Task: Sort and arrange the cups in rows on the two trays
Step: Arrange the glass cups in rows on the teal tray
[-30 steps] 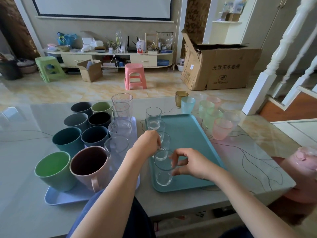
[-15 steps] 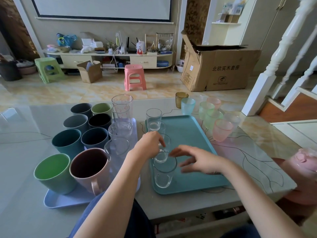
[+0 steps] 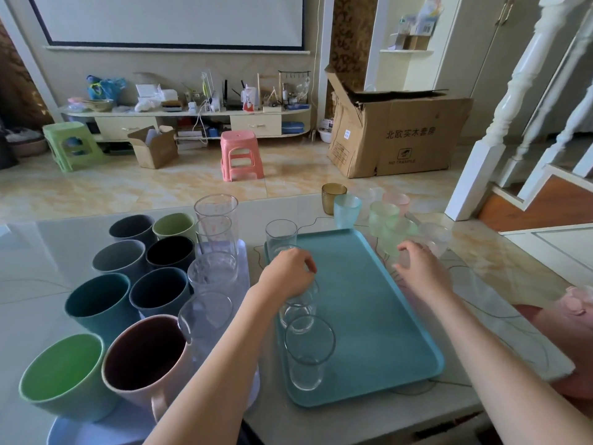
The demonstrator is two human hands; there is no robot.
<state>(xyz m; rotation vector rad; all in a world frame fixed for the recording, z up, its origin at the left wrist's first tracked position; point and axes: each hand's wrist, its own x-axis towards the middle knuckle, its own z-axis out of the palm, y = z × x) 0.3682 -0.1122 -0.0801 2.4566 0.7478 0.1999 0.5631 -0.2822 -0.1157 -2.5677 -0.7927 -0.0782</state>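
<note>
A teal tray (image 3: 369,300) lies on the table with a column of clear glasses along its left edge, the nearest one (image 3: 308,351) standing free. My left hand (image 3: 288,274) grips the rim of a clear glass (image 3: 300,311) in the middle of that column. Right of the tray, my right hand (image 3: 422,268) curls over a frosted pink cup (image 3: 403,261), which it mostly hides. A lilac tray (image 3: 64,428) at the left carries coloured mugs (image 3: 96,303) in two rows and a row of clear tumblers (image 3: 215,220).
Frosted green cups (image 3: 383,216), a teal cup (image 3: 346,210), another pink cup (image 3: 396,200) and an amber glass (image 3: 333,195) stand beyond the teal tray. A pink object (image 3: 574,303) sits off the table's right edge. A white stair post (image 3: 481,162) rises behind.
My right hand let go of the nearest clear glass on the teal tray and moved right and away to the frosted pink cup. My left hand stayed on its glass.
</note>
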